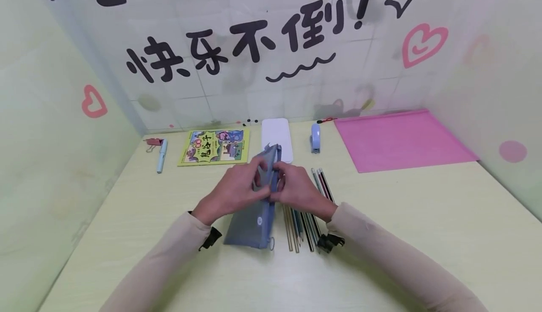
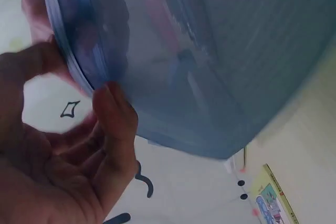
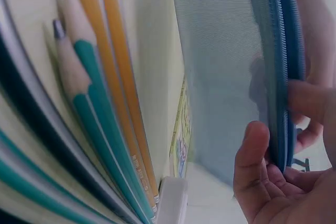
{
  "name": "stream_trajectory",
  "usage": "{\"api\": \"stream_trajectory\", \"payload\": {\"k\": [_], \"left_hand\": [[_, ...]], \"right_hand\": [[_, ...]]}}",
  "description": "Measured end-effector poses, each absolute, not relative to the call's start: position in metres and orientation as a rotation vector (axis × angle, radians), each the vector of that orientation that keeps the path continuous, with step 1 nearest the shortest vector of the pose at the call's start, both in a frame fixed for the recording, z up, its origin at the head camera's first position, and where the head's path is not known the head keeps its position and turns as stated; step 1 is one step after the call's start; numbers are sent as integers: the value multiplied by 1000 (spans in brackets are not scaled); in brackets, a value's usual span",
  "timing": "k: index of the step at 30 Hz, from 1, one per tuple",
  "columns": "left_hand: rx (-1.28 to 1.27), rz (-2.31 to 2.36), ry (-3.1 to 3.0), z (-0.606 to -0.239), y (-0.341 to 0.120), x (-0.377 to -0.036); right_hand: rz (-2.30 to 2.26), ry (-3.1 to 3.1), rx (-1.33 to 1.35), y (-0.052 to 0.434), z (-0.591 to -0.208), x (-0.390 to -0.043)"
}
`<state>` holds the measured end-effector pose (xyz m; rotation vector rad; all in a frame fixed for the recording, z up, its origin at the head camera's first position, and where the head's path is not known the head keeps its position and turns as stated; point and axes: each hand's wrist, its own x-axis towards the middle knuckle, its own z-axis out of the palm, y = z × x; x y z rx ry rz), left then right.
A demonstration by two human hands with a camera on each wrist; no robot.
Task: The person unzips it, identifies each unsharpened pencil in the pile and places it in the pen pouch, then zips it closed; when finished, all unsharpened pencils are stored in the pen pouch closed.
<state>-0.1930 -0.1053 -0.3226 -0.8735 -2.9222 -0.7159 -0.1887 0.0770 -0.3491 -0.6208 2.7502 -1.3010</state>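
While your left hand (image 1: 237,187) pinches the zipper edge of the blue mesh pouch (image 1: 254,218) between thumb and fingers, your right hand (image 1: 298,189) pinches the same edge from the opposite side. You hold the pouch at the middle of the pale green table (image 1: 423,227), its lower end resting on the surface. A row of pencils (image 1: 302,222) lies just beside it, under your right wrist. Behind sit a picture book (image 1: 214,147), white case (image 1: 277,138), stapler (image 1: 315,138), pink folder (image 1: 402,140) and pen (image 1: 162,156).
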Motion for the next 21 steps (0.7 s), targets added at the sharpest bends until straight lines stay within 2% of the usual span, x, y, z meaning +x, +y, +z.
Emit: {"api": "stream_trajectory", "payload": {"k": [7,21], "left_hand": [[-920,-416,-2785,-321,-101,-182],[-677,-281,-2879,-282,-135,-173]], "right_hand": [[-1263,2787,-618,75,-347,-188],[-1145,2736,-602,103,-357,-199]]}}
